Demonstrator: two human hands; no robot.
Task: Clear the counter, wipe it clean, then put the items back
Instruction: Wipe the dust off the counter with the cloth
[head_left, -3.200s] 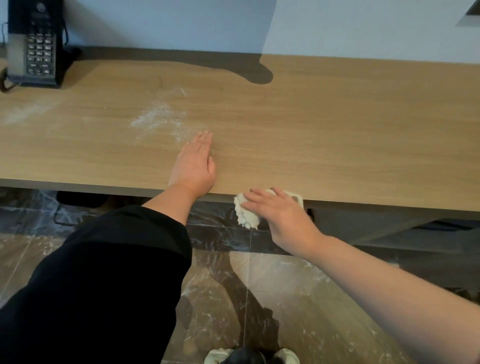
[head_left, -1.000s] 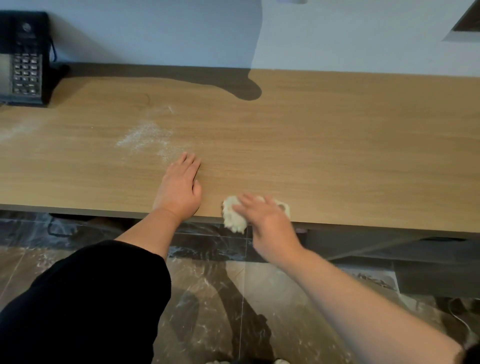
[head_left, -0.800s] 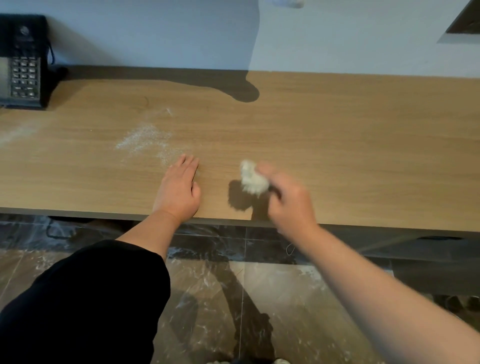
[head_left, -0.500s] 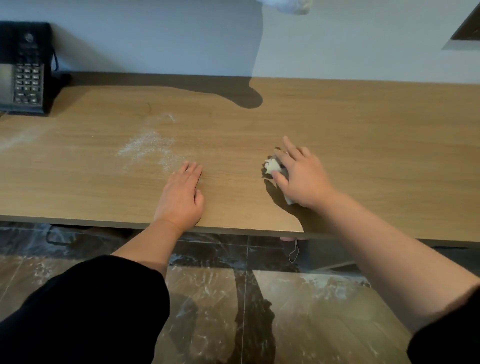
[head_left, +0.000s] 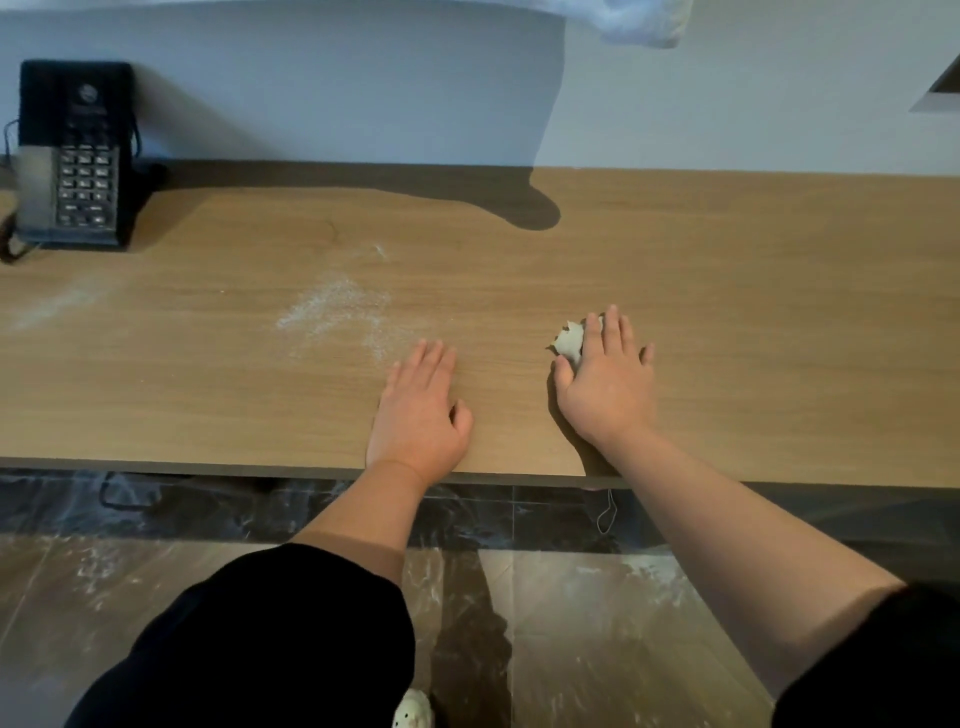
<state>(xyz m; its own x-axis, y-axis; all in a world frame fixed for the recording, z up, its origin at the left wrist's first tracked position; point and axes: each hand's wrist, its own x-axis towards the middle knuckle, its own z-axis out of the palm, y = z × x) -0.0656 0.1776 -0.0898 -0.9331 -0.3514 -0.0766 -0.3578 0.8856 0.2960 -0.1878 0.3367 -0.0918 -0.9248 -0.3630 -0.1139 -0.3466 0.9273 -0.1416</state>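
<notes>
While a black desk telephone stands against the wall at the far left end of a wooden counter, a person leans over the near edge with both hands on the surface. Just right of the phone, a faint pale smear marks the wood. Further along, a denser patch of white powder lies scattered across the grain, thinning toward the near side.

The left hand rests palm down just beside the lower right fringe of that patch, its fingers straight and close together, thumb tucked alongside, holding nothing; the wrist crosses the counter's front edge and a black sleeve covers the upper arm (the toe of a pale shoe shows on the marbled floor below).

A short way to the right, apart from the left hand, a small crumpled white wad sits on the counter under the right hand. Its fingers are laid out straight and slightly spread over the wad, pressing it flat to the wood, with only the wad's left edge peeking out between thumb and forefinger. The right forearm is bare, and a black sleeve begins at the picture's lower right corner.

Above, a dark shadow falls across the back of the counter, and a bit of white fabric hangs in at the top edge.
</notes>
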